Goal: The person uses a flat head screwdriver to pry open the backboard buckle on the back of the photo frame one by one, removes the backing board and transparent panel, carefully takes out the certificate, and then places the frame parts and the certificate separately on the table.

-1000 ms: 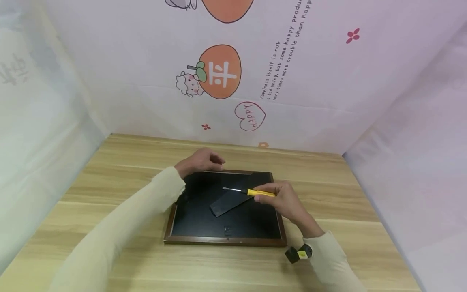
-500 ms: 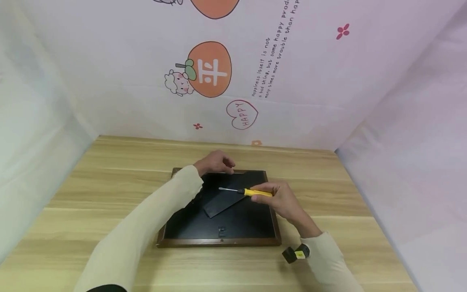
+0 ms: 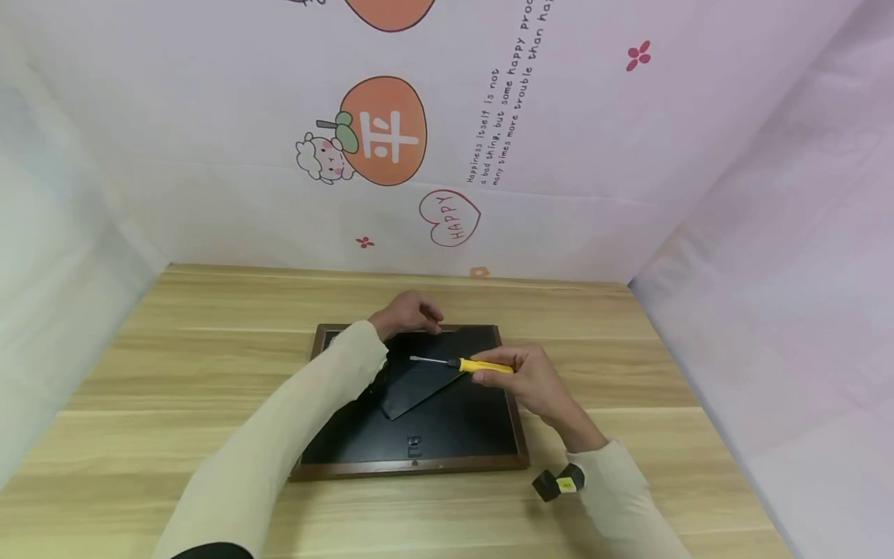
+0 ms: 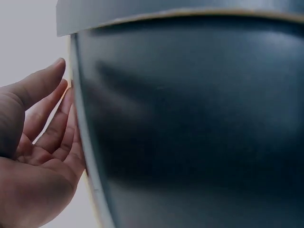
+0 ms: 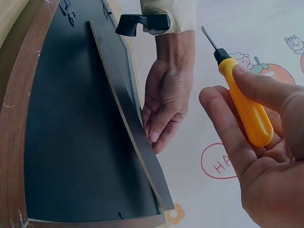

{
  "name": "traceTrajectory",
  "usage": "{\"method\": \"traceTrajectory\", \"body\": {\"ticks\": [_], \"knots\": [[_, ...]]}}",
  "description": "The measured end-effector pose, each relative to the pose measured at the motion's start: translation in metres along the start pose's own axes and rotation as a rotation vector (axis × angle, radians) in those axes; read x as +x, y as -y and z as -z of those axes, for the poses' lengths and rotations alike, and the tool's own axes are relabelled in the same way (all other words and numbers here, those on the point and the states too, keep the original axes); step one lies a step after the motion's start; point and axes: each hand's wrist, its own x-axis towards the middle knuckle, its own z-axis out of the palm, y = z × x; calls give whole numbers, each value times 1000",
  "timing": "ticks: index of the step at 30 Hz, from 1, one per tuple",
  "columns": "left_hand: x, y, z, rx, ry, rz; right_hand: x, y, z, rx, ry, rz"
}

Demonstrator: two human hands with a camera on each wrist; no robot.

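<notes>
A brown-rimmed picture frame (image 3: pixel 363 468) lies on the table with its black back facing up. A flat easel stand (image 3: pixel 422 388) slants across that back. My left hand (image 3: pixel 408 313) is at the frame's far edge; in the left wrist view, the fingers (image 4: pixel 59 128) lie loosely along the edge, with the thumb apart. Above the right part of the frame, my right hand (image 3: pixel 536 380) holds a yellow-handled screwdriver (image 3: pixel 486 366) between thumb and fingers. Its bare metal tip points left, clear of the frame, as the right wrist view (image 5: pixel 247 102) also shows.
The wooden table (image 3: pixel 174 373) extends on both sides of the picture frame. A white printed cloth (image 3: pixel 545 225) rises behind it, and pale cloth walls (image 3: pixel 761 310) stand left and right. A small metal hanger (image 3: pixel 414 444) sits near the frame's front edge.
My left hand has shifted right along the frame's far edge. The screwdriver stays in my right hand. The whole head view has drifted, so everything appears farther left.
</notes>
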Motion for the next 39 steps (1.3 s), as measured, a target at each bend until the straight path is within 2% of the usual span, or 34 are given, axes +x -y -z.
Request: {"method": "traceTrajectory", "body": {"ticks": [7,27,39], "knots": [[1,11,-1,5,-18,32,1,2,-3,24,8,-4],[-9,14,-1,-9,-101,70,4,-3,-7,39,15,10],[-17,20,2,-34,-211,141,4,-3,-8,45,-3,-11]]}}
